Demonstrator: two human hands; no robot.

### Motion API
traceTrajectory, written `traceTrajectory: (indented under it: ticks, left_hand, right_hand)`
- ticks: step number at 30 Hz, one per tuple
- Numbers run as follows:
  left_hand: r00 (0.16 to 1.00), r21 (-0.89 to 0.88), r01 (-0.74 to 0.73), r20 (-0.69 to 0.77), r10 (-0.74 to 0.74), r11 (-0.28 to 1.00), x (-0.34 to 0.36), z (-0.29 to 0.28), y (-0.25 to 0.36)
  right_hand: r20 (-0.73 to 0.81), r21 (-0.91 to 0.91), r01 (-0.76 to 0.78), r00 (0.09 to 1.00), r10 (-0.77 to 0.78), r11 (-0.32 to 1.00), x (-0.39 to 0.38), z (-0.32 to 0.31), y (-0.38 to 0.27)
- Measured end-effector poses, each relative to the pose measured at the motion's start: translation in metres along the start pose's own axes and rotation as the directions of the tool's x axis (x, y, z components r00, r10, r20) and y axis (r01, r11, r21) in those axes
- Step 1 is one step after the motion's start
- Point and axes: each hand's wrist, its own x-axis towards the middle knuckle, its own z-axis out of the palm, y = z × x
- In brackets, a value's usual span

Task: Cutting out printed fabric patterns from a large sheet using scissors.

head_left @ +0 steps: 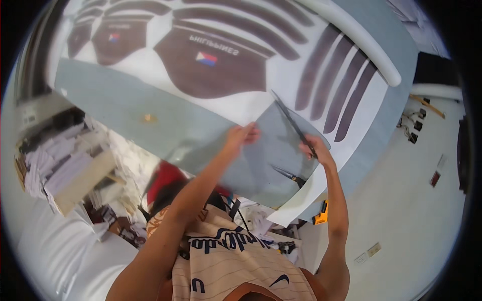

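I see the long dark scissors slanting over the tabletop, tip near the white sheet's lower edge; their handles are mostly hidden inside the right hand, whose fingers are wrapped around them. The left hand is blurred at the sheet's corner, fingers bent; I can't tell whether it pinches the material. The sheet looks thin and smooth, printed with dark brown curved panels, the far ones smeared and cut off. Smaller pointed snips lie below on the matte grey surface. A smooth white roll runs out of view above.
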Motion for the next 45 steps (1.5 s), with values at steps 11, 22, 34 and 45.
traceTrajectory:
  ticks: [11,22,34,45]
  left_hand:
    - [0.998,-0.103,-0.070,-0.015,0.069,0.992,0.000,0.001,-0.004]
    - [0.995,-0.115,-0.099,-0.013,0.098,0.989,0.002,-0.009,-0.006]
    - [0.992,-0.133,-0.123,-0.010,0.122,0.983,0.001,-0.006,-0.005]
    - [0.991,-0.118,-0.133,0.000,0.133,0.984,0.000,-0.010,-0.004]
  right_hand:
    - [0.132,-0.325,-0.010,0.990,0.056,0.946,0.042,-0.043,-0.027]
    - [0.211,-0.515,0.015,0.971,0.109,0.857,0.071,-0.071,-0.069]
    - [0.346,-0.584,0.054,0.919,0.188,0.810,0.110,-0.081,-0.116]
    - [0.448,-0.684,0.129,0.851,0.274,0.718,0.168,-0.064,-0.154]
